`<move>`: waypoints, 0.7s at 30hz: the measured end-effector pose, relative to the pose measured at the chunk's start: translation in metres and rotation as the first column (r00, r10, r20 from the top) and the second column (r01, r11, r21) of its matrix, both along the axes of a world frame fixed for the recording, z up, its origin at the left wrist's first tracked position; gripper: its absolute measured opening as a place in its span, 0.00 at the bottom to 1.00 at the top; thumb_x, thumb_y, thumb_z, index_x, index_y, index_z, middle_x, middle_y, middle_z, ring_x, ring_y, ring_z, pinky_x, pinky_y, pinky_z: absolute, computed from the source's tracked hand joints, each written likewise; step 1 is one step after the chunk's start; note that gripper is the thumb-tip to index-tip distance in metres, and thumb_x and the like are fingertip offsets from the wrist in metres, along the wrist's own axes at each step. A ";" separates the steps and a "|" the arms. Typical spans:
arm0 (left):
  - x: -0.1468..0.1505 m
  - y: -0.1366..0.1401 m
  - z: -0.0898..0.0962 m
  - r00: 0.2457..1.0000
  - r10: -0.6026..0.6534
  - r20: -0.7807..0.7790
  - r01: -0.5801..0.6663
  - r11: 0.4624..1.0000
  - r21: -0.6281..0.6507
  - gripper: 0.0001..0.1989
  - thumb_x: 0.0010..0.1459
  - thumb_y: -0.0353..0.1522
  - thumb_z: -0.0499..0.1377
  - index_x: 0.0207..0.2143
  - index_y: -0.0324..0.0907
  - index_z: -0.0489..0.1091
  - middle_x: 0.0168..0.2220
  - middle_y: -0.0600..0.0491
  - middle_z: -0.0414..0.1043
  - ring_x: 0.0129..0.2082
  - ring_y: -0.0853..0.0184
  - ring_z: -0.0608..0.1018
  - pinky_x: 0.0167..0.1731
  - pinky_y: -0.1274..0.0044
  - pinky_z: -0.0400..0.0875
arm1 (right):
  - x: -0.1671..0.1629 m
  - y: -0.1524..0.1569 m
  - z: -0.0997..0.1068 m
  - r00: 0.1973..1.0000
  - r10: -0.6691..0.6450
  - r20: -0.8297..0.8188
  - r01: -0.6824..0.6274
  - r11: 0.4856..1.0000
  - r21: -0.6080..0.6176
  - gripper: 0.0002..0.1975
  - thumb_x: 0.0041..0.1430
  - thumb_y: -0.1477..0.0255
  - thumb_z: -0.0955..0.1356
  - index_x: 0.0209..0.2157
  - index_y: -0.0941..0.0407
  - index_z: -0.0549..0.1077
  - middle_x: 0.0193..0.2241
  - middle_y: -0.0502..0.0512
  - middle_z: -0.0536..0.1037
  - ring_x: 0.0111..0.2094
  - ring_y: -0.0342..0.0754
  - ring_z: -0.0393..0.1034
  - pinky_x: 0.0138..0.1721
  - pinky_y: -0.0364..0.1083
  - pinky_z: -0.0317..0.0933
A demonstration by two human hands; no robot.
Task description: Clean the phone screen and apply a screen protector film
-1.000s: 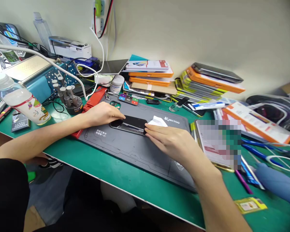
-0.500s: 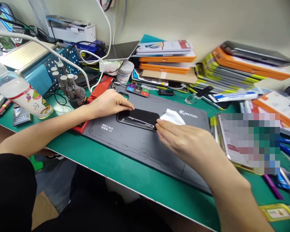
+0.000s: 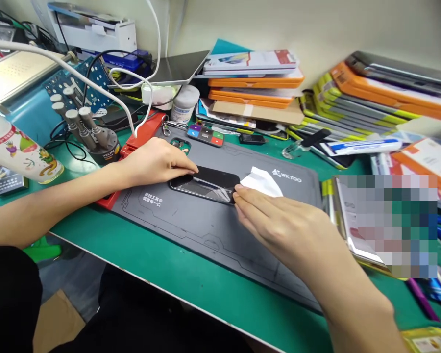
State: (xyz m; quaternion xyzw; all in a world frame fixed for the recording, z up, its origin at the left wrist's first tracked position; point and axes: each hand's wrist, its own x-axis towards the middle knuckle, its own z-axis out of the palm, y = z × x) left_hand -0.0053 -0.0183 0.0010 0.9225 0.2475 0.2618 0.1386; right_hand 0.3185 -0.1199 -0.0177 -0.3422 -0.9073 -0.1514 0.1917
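A black smartphone (image 3: 209, 183) lies screen up on a dark grey work mat (image 3: 191, 230), its glossy face showing a bright reflection along the near edge. My left hand (image 3: 159, 161) pinches at the phone's left end, thumb and fingers pressed together. At the right end, my right hand (image 3: 279, 213) has its fingers closed together on the phone's edge. Whether a thin sheet lies between fingers and screen, I cannot make out. Just behind my right fingers rests a white wipe (image 3: 260, 180).
A red device (image 3: 144, 133) borders the mat's left side, near a screwdriver holder (image 3: 105, 144) and a bottle (image 3: 25, 152). Stacked orange boxes (image 3: 255, 82) stand behind. A glass dropper bottle (image 3: 303, 144) and a blue-and-white tube (image 3: 365, 146) lie at the back right.
The camera view has shifted slightly. Both hands remain at the phone's ends, and the phone stays on the mat.
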 end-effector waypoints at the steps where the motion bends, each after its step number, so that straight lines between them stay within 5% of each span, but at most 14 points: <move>1: 0.000 -0.001 0.001 1.000 -0.009 -0.014 0.010 1.000 0.022 0.12 0.76 0.35 0.62 0.48 0.48 0.88 0.48 0.55 0.90 0.48 0.64 0.91 0.51 0.76 0.82 | 0.000 0.000 0.000 1.000 0.004 0.001 -0.004 1.000 0.000 0.15 0.78 0.77 0.66 0.52 0.59 0.86 0.53 0.68 0.89 0.49 0.63 0.89 0.47 0.59 0.85; 8: -0.001 -0.009 0.009 0.969 -0.035 -0.245 0.086 0.976 0.201 0.20 0.73 0.50 0.65 0.42 0.44 0.84 0.45 0.48 0.88 0.44 0.62 0.89 0.39 0.75 0.78 | 0.002 0.000 0.001 0.998 0.020 0.061 -0.019 1.000 -0.013 0.18 0.72 0.85 0.66 0.55 0.59 0.84 0.56 0.69 0.88 0.52 0.62 0.88 0.49 0.57 0.84; 21: -0.004 -0.009 0.011 0.938 -0.020 -0.346 0.119 0.957 0.266 0.19 0.76 0.49 0.61 0.44 0.43 0.80 0.44 0.49 0.85 0.44 0.63 0.87 0.35 0.76 0.76 | -0.005 0.003 0.017 0.982 0.026 0.188 -0.057 0.985 0.162 0.17 0.68 0.90 0.65 0.48 0.68 0.84 0.49 0.69 0.90 0.45 0.57 0.88 0.44 0.51 0.82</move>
